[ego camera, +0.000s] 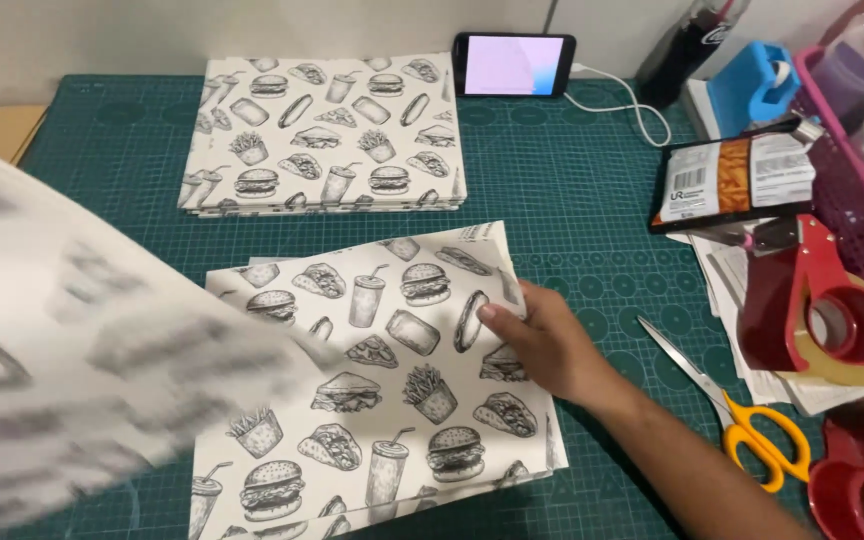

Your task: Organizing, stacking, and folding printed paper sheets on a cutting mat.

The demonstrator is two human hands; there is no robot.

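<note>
Head view: counted two piles of printed sheets, one pair of scissors (742, 420) with yellow handles, one red tape dispenser (817, 310), one phone (514, 64). Near stack of sheets (392, 370), white with grey food drawings, lay mid-mat on the green cutting mat (572, 180), its right edge pinched by the right hand (542, 335), fingers closed on the top sheets. Far stack (327, 130) sat squared by the wall. Blurred sheet (82, 360) filled the left side; left hand unseen. Bare mat between stacks and scissors.
</note>
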